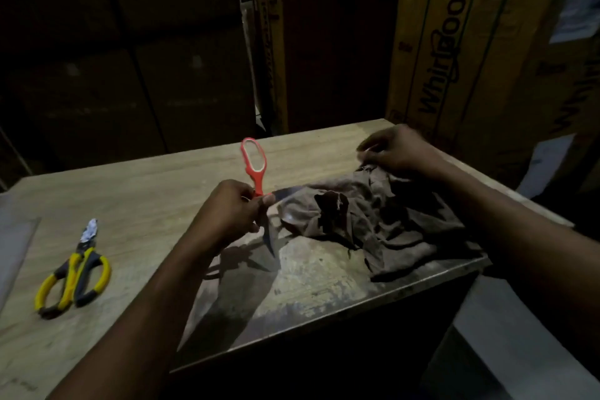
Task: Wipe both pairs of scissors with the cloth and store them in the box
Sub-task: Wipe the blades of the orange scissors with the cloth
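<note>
Left hand (230, 211): grip pinches red scissors (255, 166), blades spread; right hand (394, 149): grip pinches brown cloth (373, 217); yellow scissors (74, 273) well left on desk (146, 191)

Bare bench (146, 204) lies open between yellow-handled scissors (76, 273) at left and crumpled brown cloth (373, 217) at right; stacked cardboard boxes (470, 42) wall the far edge

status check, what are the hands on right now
Left hand holds red scissors, blades open. Right hand pinches brown cloth. Yellow scissors lie untouched at left. Nothing in the way.
</note>
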A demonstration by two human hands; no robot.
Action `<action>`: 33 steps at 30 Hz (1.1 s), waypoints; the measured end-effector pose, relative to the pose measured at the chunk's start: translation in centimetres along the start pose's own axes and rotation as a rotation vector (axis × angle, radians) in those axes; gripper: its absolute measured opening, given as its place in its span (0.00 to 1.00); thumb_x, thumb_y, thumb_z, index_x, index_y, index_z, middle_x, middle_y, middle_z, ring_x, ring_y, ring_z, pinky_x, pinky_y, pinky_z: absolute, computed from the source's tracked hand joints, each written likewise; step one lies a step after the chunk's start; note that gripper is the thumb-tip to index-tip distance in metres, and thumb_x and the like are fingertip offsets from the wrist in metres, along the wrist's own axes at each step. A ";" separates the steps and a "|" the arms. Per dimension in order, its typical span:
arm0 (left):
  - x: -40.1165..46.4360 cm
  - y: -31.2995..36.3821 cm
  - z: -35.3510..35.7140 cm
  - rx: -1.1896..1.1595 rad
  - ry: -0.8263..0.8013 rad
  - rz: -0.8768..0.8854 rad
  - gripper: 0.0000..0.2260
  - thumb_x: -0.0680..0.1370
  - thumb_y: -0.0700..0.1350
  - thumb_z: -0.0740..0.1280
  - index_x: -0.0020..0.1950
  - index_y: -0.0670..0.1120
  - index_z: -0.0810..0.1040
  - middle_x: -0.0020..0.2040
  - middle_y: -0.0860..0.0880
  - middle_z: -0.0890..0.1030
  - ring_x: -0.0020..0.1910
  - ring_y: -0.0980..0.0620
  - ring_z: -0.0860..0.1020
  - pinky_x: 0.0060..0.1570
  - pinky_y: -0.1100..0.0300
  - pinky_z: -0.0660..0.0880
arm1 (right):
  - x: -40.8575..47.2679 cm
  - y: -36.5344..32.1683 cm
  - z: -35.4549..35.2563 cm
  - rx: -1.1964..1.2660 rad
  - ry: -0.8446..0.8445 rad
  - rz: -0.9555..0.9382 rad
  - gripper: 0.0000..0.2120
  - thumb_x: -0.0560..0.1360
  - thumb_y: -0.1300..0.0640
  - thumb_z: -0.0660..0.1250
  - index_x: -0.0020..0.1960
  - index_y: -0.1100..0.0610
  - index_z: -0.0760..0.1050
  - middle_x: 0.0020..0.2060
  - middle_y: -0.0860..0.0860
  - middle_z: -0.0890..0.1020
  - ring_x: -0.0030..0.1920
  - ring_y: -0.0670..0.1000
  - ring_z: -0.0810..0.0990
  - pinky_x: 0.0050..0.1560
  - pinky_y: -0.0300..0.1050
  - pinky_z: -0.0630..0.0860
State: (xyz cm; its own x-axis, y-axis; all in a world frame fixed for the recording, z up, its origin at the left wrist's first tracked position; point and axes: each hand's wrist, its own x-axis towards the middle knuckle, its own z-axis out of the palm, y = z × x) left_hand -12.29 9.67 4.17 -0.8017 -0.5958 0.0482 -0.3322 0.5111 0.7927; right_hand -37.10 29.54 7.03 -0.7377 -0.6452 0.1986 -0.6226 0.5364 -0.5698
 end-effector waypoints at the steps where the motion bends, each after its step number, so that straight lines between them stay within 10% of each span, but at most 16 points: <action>1: 0.4 0.2 -0.4 -0.033 -0.031 0.020 0.10 0.82 0.48 0.70 0.46 0.43 0.86 0.40 0.46 0.88 0.40 0.48 0.87 0.52 0.41 0.84 | 1.1 -0.8 1.1 -0.052 -0.073 0.006 0.19 0.78 0.45 0.74 0.65 0.52 0.82 0.59 0.53 0.86 0.56 0.50 0.84 0.49 0.43 0.78; 4: 1.0 0.4 -1.2 -0.041 -0.032 0.119 0.04 0.81 0.45 0.71 0.51 0.48 0.86 0.46 0.50 0.88 0.43 0.51 0.86 0.51 0.44 0.85 | 3.4 -1.5 4.4 -0.225 -0.228 0.029 0.31 0.75 0.35 0.72 0.71 0.52 0.78 0.65 0.54 0.83 0.63 0.55 0.81 0.61 0.48 0.76; 9: 2.1 -1.5 -1.5 0.130 0.171 0.263 0.04 0.80 0.44 0.73 0.52 0.54 0.84 0.48 0.59 0.85 0.39 0.60 0.83 0.43 0.54 0.81 | 3.2 -1.2 6.4 -0.166 -0.083 -0.012 0.12 0.76 0.44 0.75 0.42 0.52 0.86 0.36 0.49 0.86 0.38 0.48 0.83 0.38 0.48 0.78; 18: 5.0 -5.0 -1.2 0.238 0.282 0.355 0.09 0.80 0.45 0.74 0.60 0.48 0.85 0.52 0.51 0.88 0.34 0.54 0.82 0.37 0.49 0.83 | -1.5 -8.7 10.7 -0.001 0.356 -0.282 0.08 0.74 0.47 0.74 0.44 0.52 0.85 0.43 0.46 0.85 0.39 0.45 0.82 0.41 0.46 0.82; 33: 5.9 -6.8 -2.4 0.208 0.290 0.405 0.09 0.78 0.46 0.74 0.58 0.50 0.86 0.52 0.53 0.88 0.28 0.56 0.80 0.32 0.49 0.82 | 0.1 -9.8 11.7 0.235 0.430 -0.265 0.04 0.81 0.53 0.70 0.53 0.50 0.83 0.49 0.44 0.84 0.50 0.38 0.81 0.47 0.29 0.76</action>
State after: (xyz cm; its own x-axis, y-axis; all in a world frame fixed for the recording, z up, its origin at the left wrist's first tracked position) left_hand -13.59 1.20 0.56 -0.7258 -0.4573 0.5139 -0.1402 0.8297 0.5403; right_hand -28.03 17.85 3.35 -0.6344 -0.4353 0.6388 -0.7628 0.2183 -0.6087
